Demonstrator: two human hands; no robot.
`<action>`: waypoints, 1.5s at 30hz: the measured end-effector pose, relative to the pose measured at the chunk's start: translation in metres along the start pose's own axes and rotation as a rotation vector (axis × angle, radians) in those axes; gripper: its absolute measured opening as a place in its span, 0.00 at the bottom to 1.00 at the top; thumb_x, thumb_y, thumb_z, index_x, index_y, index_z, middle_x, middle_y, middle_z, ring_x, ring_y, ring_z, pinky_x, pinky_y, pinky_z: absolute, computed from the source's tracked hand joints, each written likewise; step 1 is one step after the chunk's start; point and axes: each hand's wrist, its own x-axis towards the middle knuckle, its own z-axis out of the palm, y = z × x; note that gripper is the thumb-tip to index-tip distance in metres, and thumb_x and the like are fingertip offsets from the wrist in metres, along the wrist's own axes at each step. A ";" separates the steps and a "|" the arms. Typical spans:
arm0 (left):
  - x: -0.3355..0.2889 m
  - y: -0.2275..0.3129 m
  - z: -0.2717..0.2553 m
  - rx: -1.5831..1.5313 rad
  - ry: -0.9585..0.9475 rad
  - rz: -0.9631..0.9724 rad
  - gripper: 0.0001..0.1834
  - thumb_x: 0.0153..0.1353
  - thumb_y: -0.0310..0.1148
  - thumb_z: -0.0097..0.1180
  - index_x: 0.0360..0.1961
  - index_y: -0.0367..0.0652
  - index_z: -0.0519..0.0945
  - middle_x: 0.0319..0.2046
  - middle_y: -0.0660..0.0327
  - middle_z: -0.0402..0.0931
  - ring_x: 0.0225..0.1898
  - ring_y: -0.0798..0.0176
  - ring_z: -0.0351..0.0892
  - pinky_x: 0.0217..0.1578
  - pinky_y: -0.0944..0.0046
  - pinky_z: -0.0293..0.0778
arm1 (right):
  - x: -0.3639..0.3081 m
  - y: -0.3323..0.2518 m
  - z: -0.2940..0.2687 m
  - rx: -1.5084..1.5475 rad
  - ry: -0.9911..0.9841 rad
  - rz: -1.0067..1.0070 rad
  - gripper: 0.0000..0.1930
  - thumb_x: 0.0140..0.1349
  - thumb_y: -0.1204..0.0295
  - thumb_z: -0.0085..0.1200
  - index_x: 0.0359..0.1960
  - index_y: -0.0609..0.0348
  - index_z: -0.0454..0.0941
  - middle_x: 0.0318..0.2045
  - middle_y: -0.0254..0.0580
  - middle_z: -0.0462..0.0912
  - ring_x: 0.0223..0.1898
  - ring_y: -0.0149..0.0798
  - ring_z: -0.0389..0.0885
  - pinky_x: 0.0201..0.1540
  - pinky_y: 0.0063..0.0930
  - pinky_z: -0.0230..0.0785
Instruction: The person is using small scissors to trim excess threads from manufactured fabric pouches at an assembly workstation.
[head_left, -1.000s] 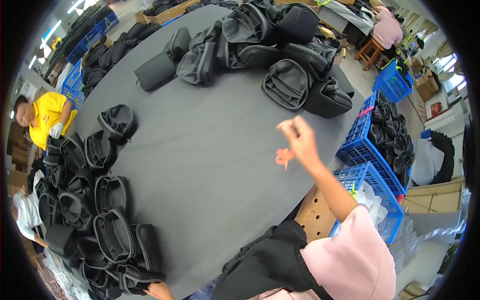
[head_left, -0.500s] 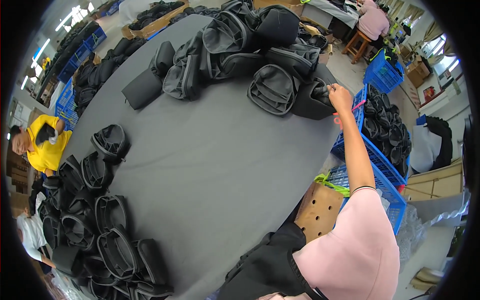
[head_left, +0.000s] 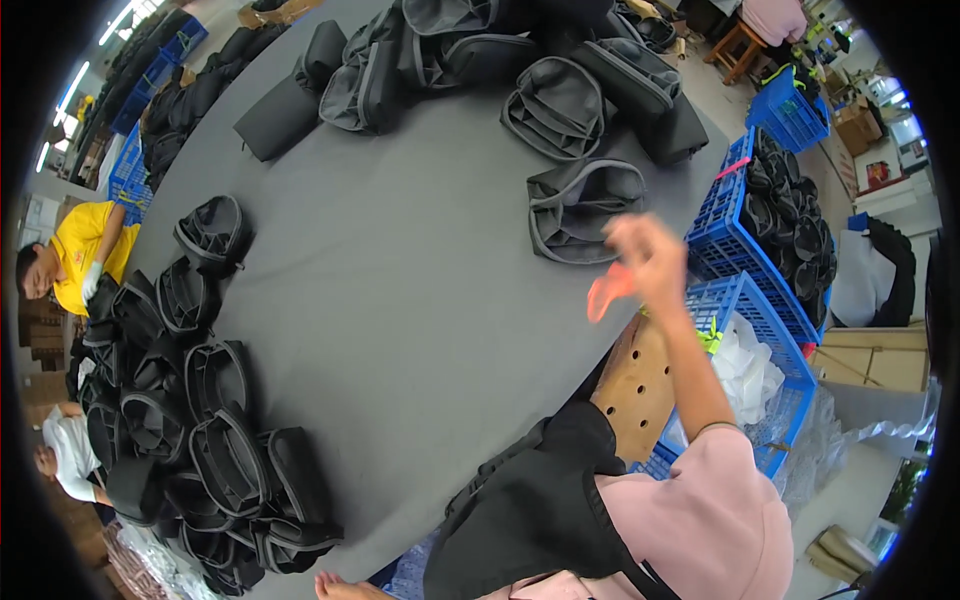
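Note:
My right hand (head_left: 648,262), blurred by motion, is at the near right corner of an open black pouch (head_left: 572,212) on the grey table. Its fingers are at or just above the rim; whether they touch it I cannot tell. An orange loop-handled tool (head_left: 609,290), apparently scissors, sticks out from the palm; its blades do not show. At the lower edge, part of my left hand (head_left: 345,588) is in view beside the table, its grip hidden by the picture's edge. Just beyond the pouch lies another open black pouch (head_left: 555,108), next to a zippered case (head_left: 625,75).
More black pouches (head_left: 370,85) line the table's far side, and a heap (head_left: 215,450) covers its left. Blue crates (head_left: 735,215) on the right hold black pieces and white plastic. A perforated brown board (head_left: 637,390) stands by the near edge. A co-worker in yellow (head_left: 85,250) is at left.
My right hand has come nearer with the orange-handled tool, and the pouch it gripped now sits farther left and nearer, its opening showing. My left hand has entered at the lower edge.

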 end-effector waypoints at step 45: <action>-0.231 0.129 0.171 0.123 -1.299 0.256 0.31 0.44 0.31 0.62 0.50 0.34 0.65 0.46 0.50 0.67 0.49 0.52 0.67 0.50 0.61 0.64 | -0.153 -0.083 0.183 0.843 -0.891 1.041 0.06 0.56 0.73 0.56 0.31 0.60 0.71 0.16 0.25 0.67 0.11 0.18 0.58 0.14 0.16 0.50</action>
